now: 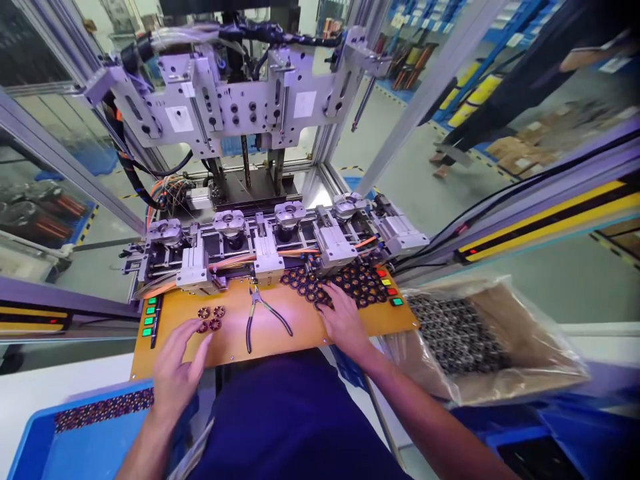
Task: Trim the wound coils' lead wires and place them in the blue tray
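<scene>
My left hand [176, 363] lies flat with fingers stretched out on the orange work board [230, 340], its fingertips just below a small group of dark ring-shaped parts [211, 319]. My right hand [343, 320] reaches into a pile of the same ring parts [345, 280] at the board's right side, fingers curled among them; what they hold, if anything, is hidden. A pair of cutting pliers [260, 317] lies on the board between my hands.
Behind the board stands a machine with several round fixtures [230, 223] in a row. Green buttons [149, 320] sit at the left, coloured ones [390, 287] at the right. A bag-lined box of parts [455, 333] is right; a blue tray [90, 433] lower left.
</scene>
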`<state>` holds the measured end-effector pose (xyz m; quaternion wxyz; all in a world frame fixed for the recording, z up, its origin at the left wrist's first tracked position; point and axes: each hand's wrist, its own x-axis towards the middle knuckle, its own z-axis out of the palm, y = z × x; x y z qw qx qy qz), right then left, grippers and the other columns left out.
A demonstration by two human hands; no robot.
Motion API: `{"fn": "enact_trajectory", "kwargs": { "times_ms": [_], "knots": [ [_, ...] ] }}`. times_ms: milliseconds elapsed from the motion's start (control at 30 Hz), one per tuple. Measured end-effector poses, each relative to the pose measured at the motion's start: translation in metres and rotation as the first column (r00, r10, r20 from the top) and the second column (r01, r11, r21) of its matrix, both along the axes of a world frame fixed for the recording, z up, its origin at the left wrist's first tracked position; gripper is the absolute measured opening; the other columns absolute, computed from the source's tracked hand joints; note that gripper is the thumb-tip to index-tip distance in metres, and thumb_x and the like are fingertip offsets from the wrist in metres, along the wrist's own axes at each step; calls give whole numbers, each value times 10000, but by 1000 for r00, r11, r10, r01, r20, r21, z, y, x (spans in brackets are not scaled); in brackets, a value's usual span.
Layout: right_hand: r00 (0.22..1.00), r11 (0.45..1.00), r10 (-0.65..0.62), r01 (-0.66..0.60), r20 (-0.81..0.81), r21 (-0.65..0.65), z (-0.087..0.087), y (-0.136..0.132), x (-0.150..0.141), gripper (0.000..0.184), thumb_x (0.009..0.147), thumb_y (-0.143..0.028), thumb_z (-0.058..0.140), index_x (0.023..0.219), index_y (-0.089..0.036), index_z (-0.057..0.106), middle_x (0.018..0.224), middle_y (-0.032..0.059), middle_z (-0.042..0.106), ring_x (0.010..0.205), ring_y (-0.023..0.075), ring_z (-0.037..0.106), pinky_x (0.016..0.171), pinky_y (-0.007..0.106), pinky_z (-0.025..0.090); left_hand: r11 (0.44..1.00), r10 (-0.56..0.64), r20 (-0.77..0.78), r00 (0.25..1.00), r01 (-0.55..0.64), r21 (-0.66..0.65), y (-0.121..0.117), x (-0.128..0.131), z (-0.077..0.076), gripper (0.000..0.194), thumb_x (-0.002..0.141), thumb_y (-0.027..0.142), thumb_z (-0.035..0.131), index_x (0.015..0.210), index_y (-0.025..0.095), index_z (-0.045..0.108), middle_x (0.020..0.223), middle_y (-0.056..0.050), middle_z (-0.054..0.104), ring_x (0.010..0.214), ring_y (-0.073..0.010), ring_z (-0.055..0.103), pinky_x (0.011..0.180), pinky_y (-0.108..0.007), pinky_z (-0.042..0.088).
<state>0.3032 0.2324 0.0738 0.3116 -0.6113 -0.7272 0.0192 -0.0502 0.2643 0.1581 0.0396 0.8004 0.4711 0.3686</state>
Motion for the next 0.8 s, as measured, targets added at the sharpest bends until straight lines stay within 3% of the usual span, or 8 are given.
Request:
{"fn": "enact_trajectory", "kwargs": {
  "times_ms": [67, 167, 300, 367, 433, 533, 633, 800],
  "knots": [
    [998, 999, 36, -34, -46, 31, 10, 1, -8, 206, 902, -91, 506, 874, -137, 706, 1261, 201, 610, 1277, 359, 503, 972, 593, 477, 997, -63, 27, 998, 64, -38, 4, 13, 13, 247, 833, 137, 695, 1076, 159, 653, 1020, -104, 731, 956, -208, 702, 912, -346, 551],
    [982, 987, 139, -126, -132, 100, 43, -2, -31, 184, 909, -112, 524, 921, -161, 701, 1291, 166, 595, 1274, 296, 523, 1010, 516, 499, 960, -182, 82, 980, 195, -199, 6, 38, 34, 196, 862, 195, 669, 1057, 183, 682, 1007, -90, 748, 958, -209, 708, 895, -339, 561],
    [866, 933, 346, -275, -361, 232, 99, -10, -71, 199, 881, -102, 593, 1008, -237, 667, 1392, 107, 523, 1265, 267, 540, 1031, 481, 508, 734, -296, 329, 897, 434, -523, -1, 70, 56, 298, 896, 332, 624, 1158, 200, 680, 977, -76, 765, 867, -206, 725, 790, -321, 591],
    [764, 900, 432, -330, -479, 285, 119, -9, -84, 300, 853, -64, 616, 1060, -279, 652, 1387, 93, 530, 1250, 275, 552, 1027, 498, 507, 695, -235, 463, 855, 481, -535, -7, 76, 61, 298, 890, 380, 625, 1113, 200, 705, 919, -66, 768, 794, -200, 721, 717, -307, 594],
    [687, 883, 466, -396, -558, 251, 131, -4, -92, 319, 855, -78, 626, 1086, -296, 656, 1377, 100, 539, 1227, 280, 570, 998, 492, 525, 755, -181, 500, 847, 445, -481, -12, 75, 62, 277, 875, 378, 649, 1080, 207, 721, 917, -66, 770, 809, -210, 718, 731, -320, 592],
    [543, 837, 453, -532, -707, 128, 136, 8, -98, 165, 896, -230, 637, 1050, -272, 679, 1341, 126, 574, 1192, 287, 600, 956, 476, 551, 865, -158, 427, 890, 334, -375, -18, 67, 63, 301, 862, 322, 676, 1145, 224, 703, 985, -77, 773, 874, -226, 719, 808, -362, 588],
    [405, 783, 393, -618, -826, 70, 137, 18, -108, 129, 928, -349, 607, 929, -250, 690, 1233, 116, 650, 1149, 264, 632, 960, 458, 549, 922, -131, 369, 920, 250, -295, -20, 61, 66, 288, 875, 284, 659, 1154, 221, 697, 985, -78, 777, 855, -219, 724, 798, -365, 596],
    [392, 720, 414, -693, -822, 32, 147, 42, -118, 125, 932, -325, 611, 917, -246, 707, 1175, 101, 673, 1090, 234, 658, 921, 412, 564, 955, -9, 355, 935, 114, -274, -25, 43, 51, 367, 848, 317, 696, 1203, 225, 668, 1065, -86, 765, 945, -235, 724, 861, -375, 593]
  ]
}}
